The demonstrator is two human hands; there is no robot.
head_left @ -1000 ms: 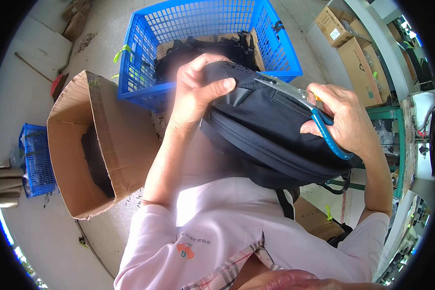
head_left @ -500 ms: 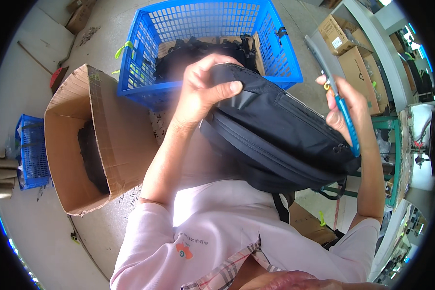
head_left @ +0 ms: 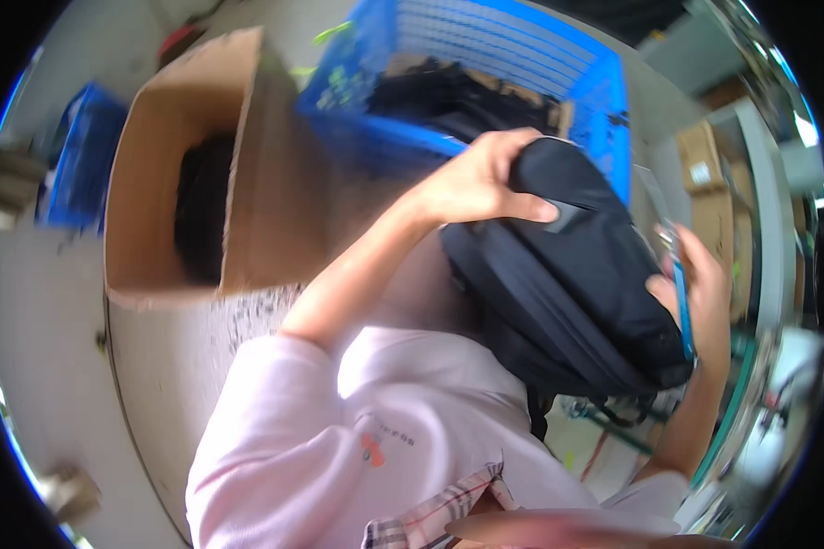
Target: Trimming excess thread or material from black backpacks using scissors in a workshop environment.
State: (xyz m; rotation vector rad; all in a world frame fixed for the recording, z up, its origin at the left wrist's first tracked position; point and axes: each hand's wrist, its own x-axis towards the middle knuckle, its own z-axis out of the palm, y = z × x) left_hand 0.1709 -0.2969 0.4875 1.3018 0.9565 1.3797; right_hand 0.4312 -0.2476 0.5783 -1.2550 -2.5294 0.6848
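Note:
A black zippered bag (head_left: 590, 265) is tilted in front of my chest. My left hand (head_left: 485, 183) grips its upper end, thumb on the near face and fingers over the far edge. My right hand (head_left: 700, 284) is at the bag's right side, closed around a blue-handled bladed tool (head_left: 682, 297). The tool's long, pale blade points up and away from me. Whether the right fingers also touch the bag cannot be made out. Straps hang under the bag's lower end.
Beyond the bag stands a blue plastic crate (head_left: 618, 137) holding black items. An open cardboard box (head_left: 279, 183) with something black inside is at the left, near another blue crate (head_left: 87, 156). Cardboard cartons (head_left: 714, 183) and a shelf line the right side.
The view has swung, so crate, box and bag all appear farther right. The bag sits a little more upright and shows more of its smooth face. Both hands keep their holds.

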